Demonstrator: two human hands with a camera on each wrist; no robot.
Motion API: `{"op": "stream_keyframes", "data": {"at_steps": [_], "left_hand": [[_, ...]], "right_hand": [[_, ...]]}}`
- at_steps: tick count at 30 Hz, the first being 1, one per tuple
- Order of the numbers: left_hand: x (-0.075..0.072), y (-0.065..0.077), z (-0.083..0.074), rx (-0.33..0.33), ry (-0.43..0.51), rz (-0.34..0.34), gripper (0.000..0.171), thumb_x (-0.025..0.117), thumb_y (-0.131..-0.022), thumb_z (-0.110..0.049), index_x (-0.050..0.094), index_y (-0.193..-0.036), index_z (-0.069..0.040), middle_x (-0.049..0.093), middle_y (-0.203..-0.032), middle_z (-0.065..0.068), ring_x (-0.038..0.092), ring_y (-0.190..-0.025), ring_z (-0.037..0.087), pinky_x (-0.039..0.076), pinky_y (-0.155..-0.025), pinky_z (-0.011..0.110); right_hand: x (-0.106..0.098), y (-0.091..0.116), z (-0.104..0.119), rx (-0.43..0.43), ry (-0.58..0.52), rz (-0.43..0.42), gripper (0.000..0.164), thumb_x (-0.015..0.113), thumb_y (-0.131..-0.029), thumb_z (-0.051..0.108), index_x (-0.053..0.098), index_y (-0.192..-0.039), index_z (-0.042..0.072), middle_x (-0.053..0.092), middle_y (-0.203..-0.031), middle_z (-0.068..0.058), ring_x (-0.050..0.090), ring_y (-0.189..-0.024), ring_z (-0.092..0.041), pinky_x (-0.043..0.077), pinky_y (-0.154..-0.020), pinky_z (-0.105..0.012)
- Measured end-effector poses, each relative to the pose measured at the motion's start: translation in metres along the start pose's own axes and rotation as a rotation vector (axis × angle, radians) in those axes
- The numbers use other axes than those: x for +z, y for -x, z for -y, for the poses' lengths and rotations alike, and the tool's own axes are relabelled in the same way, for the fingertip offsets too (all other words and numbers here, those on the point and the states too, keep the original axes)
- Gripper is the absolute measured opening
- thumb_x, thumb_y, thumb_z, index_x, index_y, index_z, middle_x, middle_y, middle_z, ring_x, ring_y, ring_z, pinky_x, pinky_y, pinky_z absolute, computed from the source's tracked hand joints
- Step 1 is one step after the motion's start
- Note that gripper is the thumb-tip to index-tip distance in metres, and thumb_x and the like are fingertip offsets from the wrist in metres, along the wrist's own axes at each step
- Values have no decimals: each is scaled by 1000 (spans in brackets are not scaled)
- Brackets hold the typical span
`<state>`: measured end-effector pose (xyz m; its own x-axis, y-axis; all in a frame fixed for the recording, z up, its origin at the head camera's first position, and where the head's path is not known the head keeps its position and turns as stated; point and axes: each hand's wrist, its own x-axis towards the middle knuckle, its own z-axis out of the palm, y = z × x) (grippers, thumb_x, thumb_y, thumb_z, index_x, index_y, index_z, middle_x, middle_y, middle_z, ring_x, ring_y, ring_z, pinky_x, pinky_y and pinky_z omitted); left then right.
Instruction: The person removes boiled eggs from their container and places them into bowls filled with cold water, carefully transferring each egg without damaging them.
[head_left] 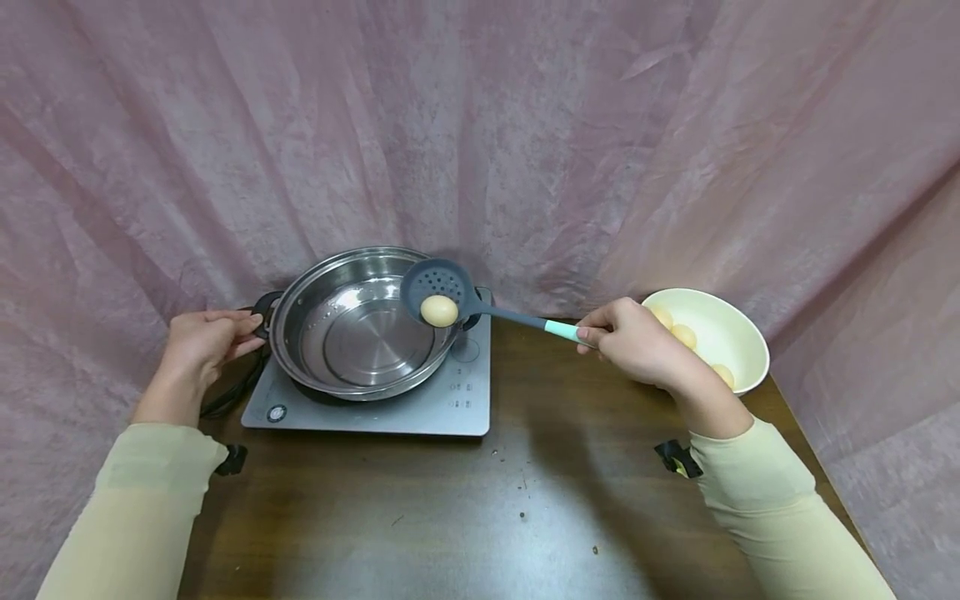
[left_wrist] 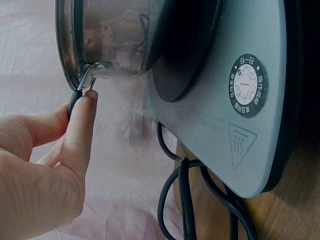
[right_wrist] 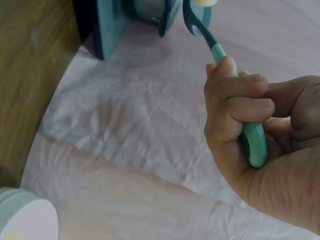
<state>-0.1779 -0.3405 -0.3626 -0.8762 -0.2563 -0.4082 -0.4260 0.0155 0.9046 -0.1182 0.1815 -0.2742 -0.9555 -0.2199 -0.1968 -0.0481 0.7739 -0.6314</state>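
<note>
My right hand (head_left: 633,342) grips the mint-green handle (right_wrist: 256,142) of a grey slotted skimmer (head_left: 442,279). One pale egg (head_left: 438,311) lies in the skimmer's head, over the right rim of a wide steel pot (head_left: 360,379). In the right wrist view the fingers wrap round the handle, and the egg shows only at the top edge. My left hand (head_left: 201,337) pinches the pot's black left side handle (head_left: 264,312) between thumb and fingers; the left wrist view shows this hold (left_wrist: 75,102) from close by. A little clear liquid seems to lie in the pot.
Under the pot is a grey induction cooktop (head_left: 345,421) on a brown wooden table (head_left: 420,517). A cream bowl (head_left: 738,333) with several eggs stands at the right. Black cable (left_wrist: 187,205) runs beside the cooktop's left side. Pink curtain (head_left: 525,150) hangs behind.
</note>
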Motion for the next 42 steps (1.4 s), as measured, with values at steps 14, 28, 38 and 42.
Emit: {"op": "stream_keyframes", "data": {"at_steps": [14, 28, 38, 42], "left_hand": [[2, 0, -1, 9, -3, 13, 29, 76, -79, -19, 64, -105, -13, 49, -105, 0, 70, -70, 9, 60, -75, 25], [4, -3, -1, 18, -68, -12, 42, 74, -82, -23, 59, -119, -10, 48, -109, -2, 69, -72, 6, 60, -78, 23], [4, -5, 1, 34, 12, 17, 16, 76, -79, -16, 66, -93, -17, 53, -99, -2, 70, -69, 9, 61, -72, 24], [5, -5, 1, 36, 17, 20, 18, 75, -80, -15, 66, -96, -16, 54, -99, -1, 70, -69, 9, 60, -73, 24]], "right_hand": [[-24, 18, -25, 24, 36, -21, 25, 50, -97, 20, 68, -88, 6, 55, -66, -2, 46, -60, -11, 38, -51, -21], [-48, 43, -57, 100, -43, -15, 29, 49, -98, 20, 63, -100, -5, 53, -64, 2, 38, -51, -3, 34, -41, -19], [-62, 59, -80, 133, -31, -42, 35, 47, -99, 25, 62, -106, -7, 51, -63, 2, 38, -52, -4, 34, -41, -22], [-66, 67, -90, 135, -37, -51, 37, 44, -101, 22, 58, -110, -11, 54, -68, 3, 43, -57, -4, 38, -45, -21]]}}
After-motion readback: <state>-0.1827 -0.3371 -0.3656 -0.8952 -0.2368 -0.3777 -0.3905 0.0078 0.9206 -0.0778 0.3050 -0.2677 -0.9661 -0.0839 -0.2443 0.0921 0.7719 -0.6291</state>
